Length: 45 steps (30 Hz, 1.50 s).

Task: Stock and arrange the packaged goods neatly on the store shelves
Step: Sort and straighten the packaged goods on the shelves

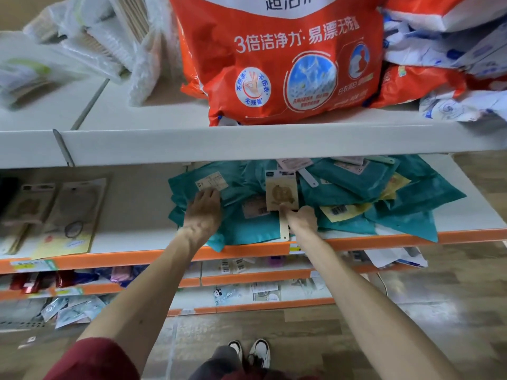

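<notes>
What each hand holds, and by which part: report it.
The right hand pinches the beige card pack at its lower edge. The left hand holds nothing; it rests open on the teal packets.

Left hand: arm bare, stretched forward, palm down, fingers straight and laid flat. Right hand: arm bare, stretched forward, fingers curled, thumb pinching a beige card. Left upper arm in a dark red sleeve.
</notes>
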{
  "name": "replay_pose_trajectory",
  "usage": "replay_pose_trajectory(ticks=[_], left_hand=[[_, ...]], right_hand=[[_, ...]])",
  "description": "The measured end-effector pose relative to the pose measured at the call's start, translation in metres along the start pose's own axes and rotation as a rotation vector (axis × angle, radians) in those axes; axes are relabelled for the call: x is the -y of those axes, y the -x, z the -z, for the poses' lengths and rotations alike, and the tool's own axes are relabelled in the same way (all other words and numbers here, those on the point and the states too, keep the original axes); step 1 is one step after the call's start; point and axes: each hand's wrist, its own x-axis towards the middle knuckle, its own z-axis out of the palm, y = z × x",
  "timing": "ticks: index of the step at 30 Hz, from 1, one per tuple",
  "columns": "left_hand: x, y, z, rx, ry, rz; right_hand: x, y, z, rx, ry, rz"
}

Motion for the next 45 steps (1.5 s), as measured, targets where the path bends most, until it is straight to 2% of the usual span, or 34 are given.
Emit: replay_pose_trajectory(ticks=[4, 11, 14, 16, 18, 20, 24, 25, 29, 30, 32, 35, 41, 45], left_hand=[[0.0, -0.007, -0.002, 0.132, -0.053, 0.056], [-0.014, 0.017, -0.001, 0.02, -0.419, -0.014], [-0.017, 0.027, 0.011, 0.003, -0.506, -0.032], [-0.018, 0.031, 0.017, 0.064, -0.49, -0.035], [-0.012, 0.032, 0.018, 0.034, -0.346, -0.057], [-0.013, 0.03, 0.032, -0.086, -0.127, -0.082], [-0.022, 0.014, 0.075, -0.227, -0.005, -0.056], [-0.018, 0.009, 0.086, -0.253, 0.088, -0.011], [0.002, -0.001, 0.105, -0.265, 0.729, 0.142], [0.0, 0.0, 0.107, -0.286, 0.791, 0.166], [-0.001, 0.005, 0.097, -0.268, 0.846, 0.327], [0.007, 0.022, 0.056, -0.172, 0.925, 0.505], [0.016, 0.033, 0.023, 0.006, 0.895, 0.622], [0.021, 0.028, 0.023, 0.024, 1.159, 0.717]], right_hand=[[0.003, 0.0, -0.004, -0.02, -0.182, -0.1], [0.001, 0.005, 0.0, 0.006, -0.282, -0.112], [0.001, 0.011, 0.003, 0.013, -0.275, -0.081], [0.0, 0.016, 0.007, 0.008, -0.252, -0.062], [-0.002, 0.018, 0.008, 0.007, -0.234, -0.059], [0.0, 0.02, 0.008, 0.006, -0.229, -0.059], [0.012, 0.025, 0.01, -0.003, -0.207, -0.027], [0.015, 0.025, 0.01, -0.008, -0.226, -0.017], [0.021, 0.02, 0.007, 0.038, -0.346, -0.015], [0.02, 0.017, 0.007, 0.063, -0.406, -0.037], [0.019, 0.016, 0.007, 0.109, -0.518, -0.079], [0.015, 0.019, 0.008, 0.15, -0.523, -0.073], [0.007, 0.016, 0.003, 0.13, -0.403, -0.014], [0.002, 0.017, 0.007, 0.149, -0.379, 0.008]])
